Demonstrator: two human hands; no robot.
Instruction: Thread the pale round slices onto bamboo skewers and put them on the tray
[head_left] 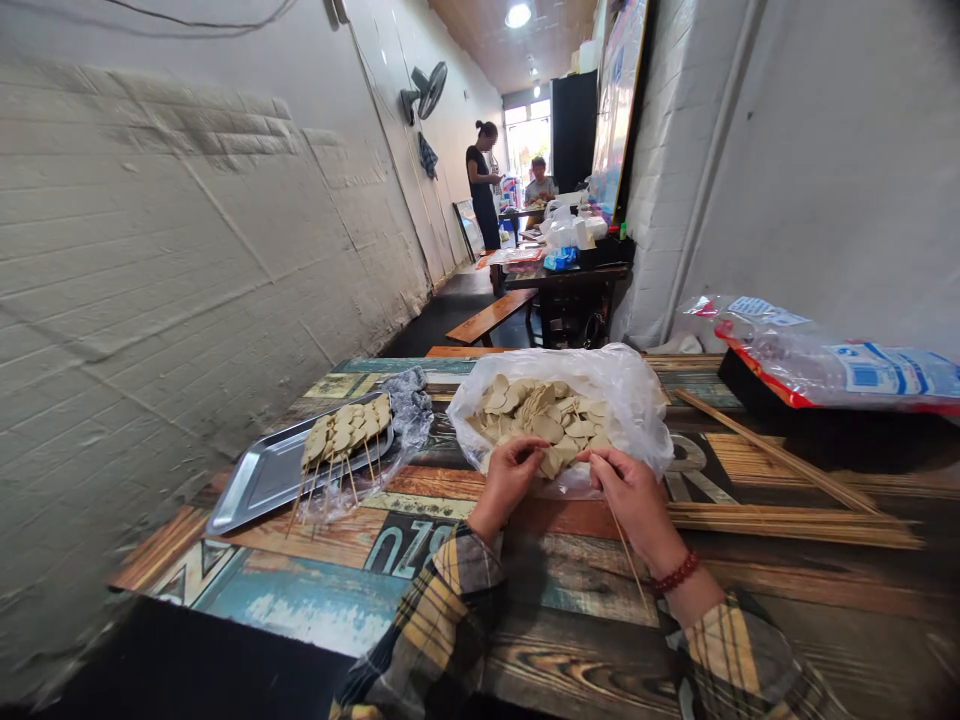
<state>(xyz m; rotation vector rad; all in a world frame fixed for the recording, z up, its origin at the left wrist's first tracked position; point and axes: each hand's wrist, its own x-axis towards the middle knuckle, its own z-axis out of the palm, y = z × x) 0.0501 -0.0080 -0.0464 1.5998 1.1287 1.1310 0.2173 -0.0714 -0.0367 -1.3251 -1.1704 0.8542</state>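
A white plastic bag [645,420] lies open on the table, filled with a heap of thin, pale beige round slices [517,405]. Over its near edge, my left hand [510,485] pinches a pale slice [553,460] at the fingertips. My right hand [634,500] is closed on a thin bamboo skewer [628,555], whose long end slants down toward me below the palm. Slices threaded on several skewers [349,425] rest at the right end of a metal tray [251,490], their bare sticks pointing toward me.
Crumpled clear plastic [409,415] lies beside the tray. Bundled bamboo skewers [795,522] lie on the patterned wooden table [300,600] at right, near a black container with plastic packaging [862,370]. Beyond are a bench [491,317], another table and two people [484,185].
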